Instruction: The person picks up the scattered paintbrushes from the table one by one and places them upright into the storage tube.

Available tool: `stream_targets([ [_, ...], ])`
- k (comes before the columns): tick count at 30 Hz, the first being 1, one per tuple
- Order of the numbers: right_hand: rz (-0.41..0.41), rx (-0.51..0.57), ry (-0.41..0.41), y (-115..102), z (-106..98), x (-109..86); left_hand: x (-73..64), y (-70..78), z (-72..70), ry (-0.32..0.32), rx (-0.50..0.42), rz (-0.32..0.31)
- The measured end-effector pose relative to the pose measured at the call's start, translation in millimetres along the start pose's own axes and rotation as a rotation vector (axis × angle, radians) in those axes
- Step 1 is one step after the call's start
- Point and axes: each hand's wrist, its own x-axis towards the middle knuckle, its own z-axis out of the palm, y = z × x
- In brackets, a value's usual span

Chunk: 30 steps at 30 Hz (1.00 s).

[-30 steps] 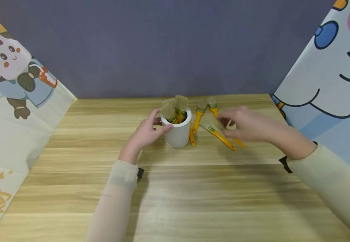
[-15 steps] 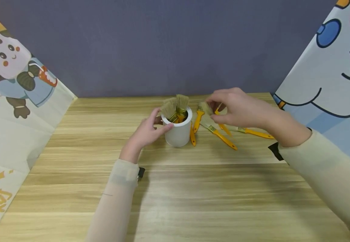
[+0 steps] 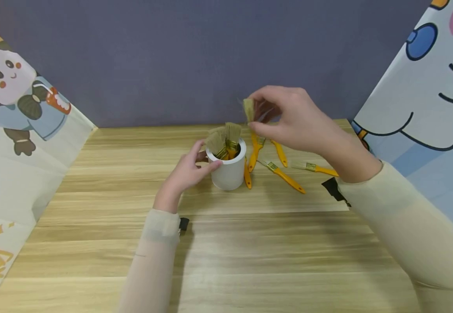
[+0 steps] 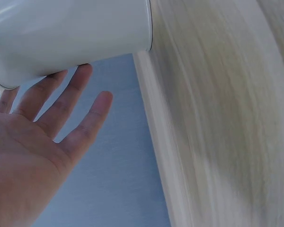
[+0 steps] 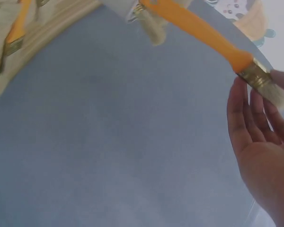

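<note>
My left hand (image 3: 187, 174) holds the side of a white cup (image 3: 228, 176), its thumb on the near rim. In the left wrist view the fingertips touch the cup wall (image 4: 80, 33), while the little finger stands off it. Several paintbrushes (image 3: 232, 132) stand in the cup, bristles up. To the upper right of the cup, my right hand (image 3: 289, 115) pinches a raised paintbrush (image 5: 203, 26) by its bristle end. The orange handle of that brush slants toward the cup in the right wrist view.
Several yellow-handled paintbrushes lie on the wooden table (image 3: 230, 252) right of the cup. One brush (image 3: 285, 176) lies slanted, another (image 3: 320, 168) farther right. A dark grey panel (image 3: 191, 65) rises behind the table, with printed cartoon sheets (image 3: 418, 108) at both sides.
My right hand has taken a paintbrush from the table and moved up and left, toward the cup. One table brush now lies farther right. The left hand has stayed at the cup.
</note>
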Motion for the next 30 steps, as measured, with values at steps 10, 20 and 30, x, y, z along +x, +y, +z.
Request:
stream_targets([
  [10,0.051,0.092,0.056,-3,25,19.9,-4.3,-0.5,0.4,0.014,-0.027,0.03],
  [20,0.029,0.171,0.181,5,44,31.6,-4.3,0.2,-1.9,0.011,-0.013,0.036],
  [30,0.182,0.133,0.0,27,80,28.3,-1.8,-1.0,-0.7,-0.008,0.0,0.016],
])
